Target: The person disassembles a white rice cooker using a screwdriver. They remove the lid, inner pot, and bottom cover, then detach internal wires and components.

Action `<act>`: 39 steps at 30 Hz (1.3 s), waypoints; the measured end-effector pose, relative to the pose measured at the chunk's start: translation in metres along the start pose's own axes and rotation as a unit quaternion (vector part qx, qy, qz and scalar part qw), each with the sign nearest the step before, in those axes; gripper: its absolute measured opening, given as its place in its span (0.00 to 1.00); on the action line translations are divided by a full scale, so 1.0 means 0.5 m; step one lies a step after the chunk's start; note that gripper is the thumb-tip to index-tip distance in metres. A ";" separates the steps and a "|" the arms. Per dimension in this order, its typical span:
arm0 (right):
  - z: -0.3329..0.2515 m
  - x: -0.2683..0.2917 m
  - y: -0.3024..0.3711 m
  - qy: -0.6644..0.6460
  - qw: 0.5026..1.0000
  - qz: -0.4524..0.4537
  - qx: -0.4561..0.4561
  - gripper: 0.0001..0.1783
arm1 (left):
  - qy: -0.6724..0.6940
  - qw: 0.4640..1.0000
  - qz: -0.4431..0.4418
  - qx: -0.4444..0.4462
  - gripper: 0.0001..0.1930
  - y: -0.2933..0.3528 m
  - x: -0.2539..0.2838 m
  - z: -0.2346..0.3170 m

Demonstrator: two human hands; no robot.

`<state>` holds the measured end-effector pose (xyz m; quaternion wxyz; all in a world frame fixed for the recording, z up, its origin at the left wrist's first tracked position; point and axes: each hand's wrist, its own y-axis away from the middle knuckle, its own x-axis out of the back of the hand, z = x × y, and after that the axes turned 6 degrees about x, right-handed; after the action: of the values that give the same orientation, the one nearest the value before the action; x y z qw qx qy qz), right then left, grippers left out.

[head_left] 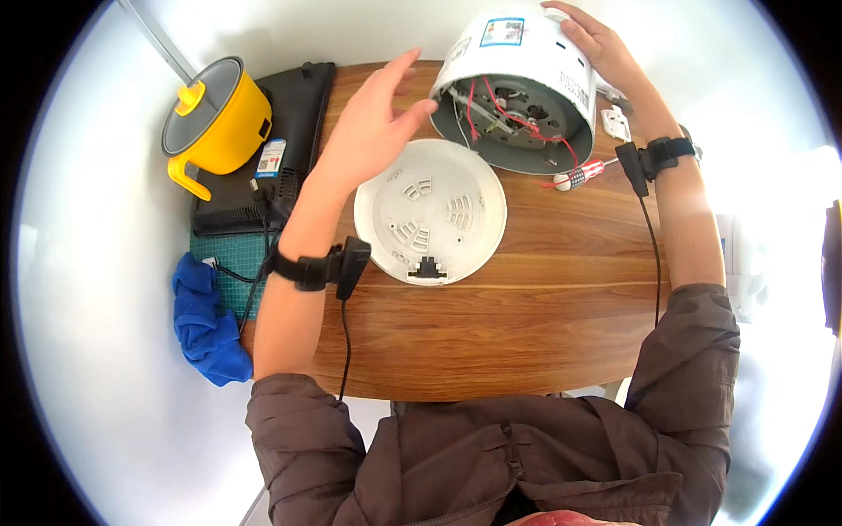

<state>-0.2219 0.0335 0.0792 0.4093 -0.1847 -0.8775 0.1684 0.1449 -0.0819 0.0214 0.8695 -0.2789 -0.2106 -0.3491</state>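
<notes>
A white rice cooker body (537,54) lies tipped on the far part of the table, its open underside facing me. Inside it, red wires (517,118) and metal parts show. My right hand (598,44) grips the housing at its upper right, the thumb and fingers on the shell. My left hand (373,118) is raised left of the housing, fingers extended and holding nothing. Below and between them, a round white base cover (438,188) with vent slots lies on the table, a black socket piece at its near edge.
Right of the cooker body lie a screwdriver (581,174) with a patterned red and white handle and a white plug (616,124). At left, a yellow pot (230,123) stands on a black flat panel (298,114). Near it are a green mat (239,294) and a blue cloth (203,329).
</notes>
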 end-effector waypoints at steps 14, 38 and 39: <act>-0.014 0.003 0.022 0.145 0.987 0.048 -0.043 0.33 | -0.103 0.992 -0.078 -0.009 0.34 -0.089 -0.067 0.037; 0.004 -0.074 0.440 0.262 0.950 0.017 0.167 0.18 | 0.165 0.981 -0.092 0.031 0.43 -0.066 -0.076 -0.011; 0.005 -0.081 0.435 0.259 0.951 0.000 0.167 0.18 | 0.167 0.982 -0.087 0.035 0.43 -0.065 -0.076 -0.017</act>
<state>-0.1593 0.2050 -0.0462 0.6473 -0.1515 -0.7007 0.2589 0.0973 -0.0884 0.0046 0.8682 -0.1667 -0.0983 -0.4570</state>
